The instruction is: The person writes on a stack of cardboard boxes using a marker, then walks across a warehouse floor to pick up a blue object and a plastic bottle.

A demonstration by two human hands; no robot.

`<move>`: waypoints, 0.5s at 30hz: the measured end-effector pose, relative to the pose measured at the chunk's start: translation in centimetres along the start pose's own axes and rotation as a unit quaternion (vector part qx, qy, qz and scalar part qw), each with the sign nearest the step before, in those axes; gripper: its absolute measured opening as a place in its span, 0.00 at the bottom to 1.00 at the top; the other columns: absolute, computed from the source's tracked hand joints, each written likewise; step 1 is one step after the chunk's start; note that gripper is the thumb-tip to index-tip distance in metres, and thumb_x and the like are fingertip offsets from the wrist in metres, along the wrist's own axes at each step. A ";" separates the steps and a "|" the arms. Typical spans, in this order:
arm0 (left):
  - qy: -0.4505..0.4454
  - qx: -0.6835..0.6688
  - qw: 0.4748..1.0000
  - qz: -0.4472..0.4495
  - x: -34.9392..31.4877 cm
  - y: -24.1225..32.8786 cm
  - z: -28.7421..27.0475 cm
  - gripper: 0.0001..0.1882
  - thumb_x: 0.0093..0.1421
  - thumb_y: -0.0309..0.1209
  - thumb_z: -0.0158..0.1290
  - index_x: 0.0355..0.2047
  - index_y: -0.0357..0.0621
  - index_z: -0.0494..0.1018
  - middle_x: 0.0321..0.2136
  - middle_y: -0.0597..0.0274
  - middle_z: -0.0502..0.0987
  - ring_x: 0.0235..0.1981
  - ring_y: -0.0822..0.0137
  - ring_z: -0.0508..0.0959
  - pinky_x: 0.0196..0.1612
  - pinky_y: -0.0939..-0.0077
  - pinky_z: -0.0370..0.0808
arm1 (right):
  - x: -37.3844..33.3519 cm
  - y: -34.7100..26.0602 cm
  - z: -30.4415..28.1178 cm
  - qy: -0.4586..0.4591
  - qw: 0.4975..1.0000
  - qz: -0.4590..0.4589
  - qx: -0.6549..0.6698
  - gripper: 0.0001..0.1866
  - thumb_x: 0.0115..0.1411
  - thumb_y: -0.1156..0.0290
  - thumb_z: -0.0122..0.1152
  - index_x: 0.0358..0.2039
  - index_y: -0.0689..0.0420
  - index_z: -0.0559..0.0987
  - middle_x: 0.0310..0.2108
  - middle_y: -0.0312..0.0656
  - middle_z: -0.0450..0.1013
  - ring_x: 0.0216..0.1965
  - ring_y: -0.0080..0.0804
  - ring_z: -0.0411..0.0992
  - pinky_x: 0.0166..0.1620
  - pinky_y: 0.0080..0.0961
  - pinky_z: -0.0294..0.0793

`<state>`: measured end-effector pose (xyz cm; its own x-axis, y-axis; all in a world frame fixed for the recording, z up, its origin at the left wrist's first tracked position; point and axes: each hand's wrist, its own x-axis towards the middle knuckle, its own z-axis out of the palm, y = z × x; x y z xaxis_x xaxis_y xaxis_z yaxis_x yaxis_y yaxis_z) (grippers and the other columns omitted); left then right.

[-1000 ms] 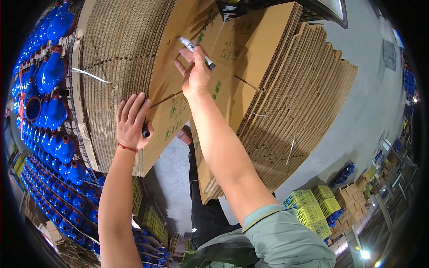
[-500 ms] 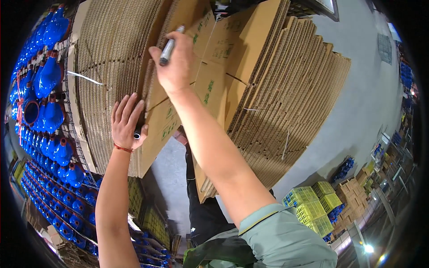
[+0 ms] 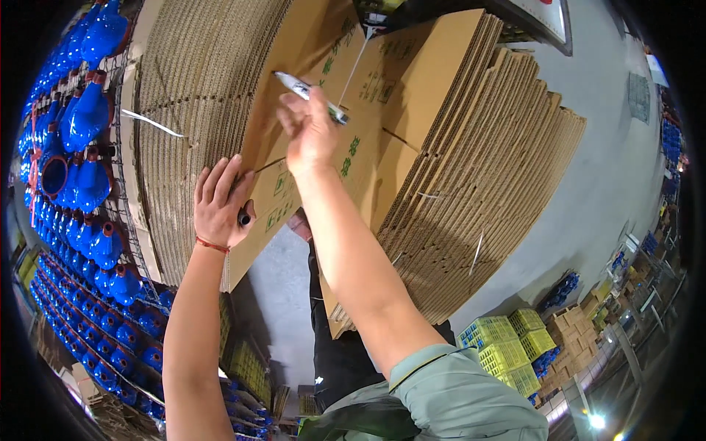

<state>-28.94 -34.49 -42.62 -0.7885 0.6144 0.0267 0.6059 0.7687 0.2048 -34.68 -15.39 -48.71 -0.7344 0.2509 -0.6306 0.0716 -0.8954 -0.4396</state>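
A white-and-grey marker pen (image 3: 303, 88) sits in my right hand (image 3: 312, 140), its thin dark end pointing up and left. The fingers around it are slightly blurred. Both hands are over stacked flat cardboard boxes (image 3: 213, 81). With its fingers laid over the stack's edge, my left hand (image 3: 220, 202) keeps a small dark cylinder, like a marker cap (image 3: 243, 217), between thumb and palm. Beneath the right hand, a brown cardboard face with green print (image 3: 346, 151) slopes between the two bundles.
A second cardboard bundle (image 3: 471, 169) stands on the right. Rows of shiny blue metal parts (image 3: 84, 117) line wire racks at left. Yellow-green plastic crates (image 3: 504, 353) and stacked brown cartons (image 3: 573, 334) are on the grey floor (image 3: 573, 191) at lower right.
My right hand has shifted right and down, and the marker has turned so that its thin end points up-left. The left hand still rests on the stack's edge; the view has shifted slightly.
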 end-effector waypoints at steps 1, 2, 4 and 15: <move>-0.007 0.013 1.000 0.001 0.1 -0.1 0.0 0.23 0.57 0.38 0.49 0.52 0.48 0.77 0.64 0.57 0.66 0.65 0.54 0.64 0.68 0.53 0.58 | 0.2 0.7 0.2 0.023 0.998 0.018 0.050 0.16 0.66 0.57 0.60 0.47 0.55 0.78 0.32 0.37 0.80 0.34 0.25 0.77 0.44 0.26 0.73; -0.007 0.012 1.000 0.001 0.1 -0.1 -0.1 0.23 0.57 0.39 0.49 0.53 0.49 0.77 0.64 0.56 0.66 0.65 0.54 0.64 0.69 0.53 0.57 | 0.1 1.0 0.5 0.045 0.993 0.034 0.099 0.14 0.67 0.59 0.59 0.46 0.56 0.78 0.31 0.37 0.80 0.32 0.26 0.77 0.43 0.23 0.74; -0.014 0.011 1.000 0.000 -0.1 0.0 0.1 0.23 0.57 0.38 0.49 0.53 0.49 0.77 0.64 0.56 0.66 0.65 0.53 0.64 0.69 0.53 0.57 | 0.1 1.2 -0.5 0.026 0.995 0.029 0.091 0.14 0.67 0.60 0.59 0.47 0.55 0.77 0.31 0.36 0.80 0.34 0.25 0.77 0.44 0.24 0.74; -0.013 0.024 1.000 0.004 -0.2 -0.1 -0.1 0.25 0.57 0.39 0.49 0.55 0.49 0.75 0.63 0.55 0.66 0.65 0.53 0.64 0.69 0.53 0.57 | 0.4 -0.2 -0.7 0.017 0.999 -0.009 -0.027 0.18 0.66 0.56 0.61 0.50 0.53 0.75 0.41 0.39 0.79 0.39 0.28 0.78 0.47 0.35 0.77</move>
<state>-28.85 -34.74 -42.51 -0.7811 0.6243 0.0032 0.6169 0.7710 0.1579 -34.52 -14.85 -49.27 -0.7131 0.2802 -0.6426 0.0956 -0.8692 -0.4851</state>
